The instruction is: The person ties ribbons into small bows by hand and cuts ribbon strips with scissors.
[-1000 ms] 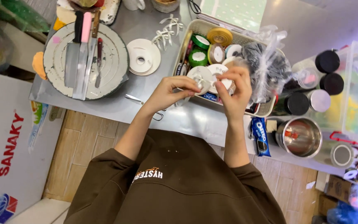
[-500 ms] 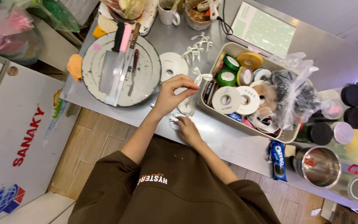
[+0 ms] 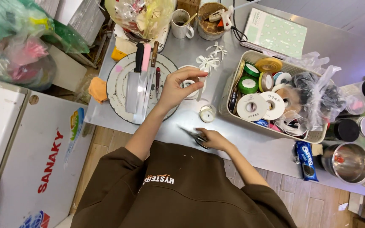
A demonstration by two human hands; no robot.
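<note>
Steel-grey scissors (image 3: 195, 136) are lying on the metal counter (image 3: 250, 145) under the person's right hand (image 3: 211, 138), whose fingers are curling down onto the handles; whether they are actually gripping them cannot be told. Just beyond that hand, a small roll of white ribbon (image 3: 207, 113) is standing on the counter, apart from both hands. The left hand (image 3: 178, 88) is hovering above the counter farther out, thumb and fingertips pinched together on a strip of white ribbon (image 3: 200, 85) that is hanging down toward the small roll. Behind those fingers a flat white spool (image 3: 187, 92) is resting, mostly hidden by the hand. To the left of the left hand, a round grey chopping board (image 3: 121, 88) is carrying a broad steel cleaver (image 3: 132, 82) and slimmer knives (image 3: 151, 71). To the right of both hands, a cream plastic basket (image 3: 250, 121) is holding rolls of white, green and gold ribbon beside crumpled clear plastic. Past the left hand, finished white ribbon bows (image 3: 210, 59) are lying on the counter, and farther still a white mug (image 3: 181, 23) and a glue gun (image 3: 221, 16) are sitting at the far edge.
</note>
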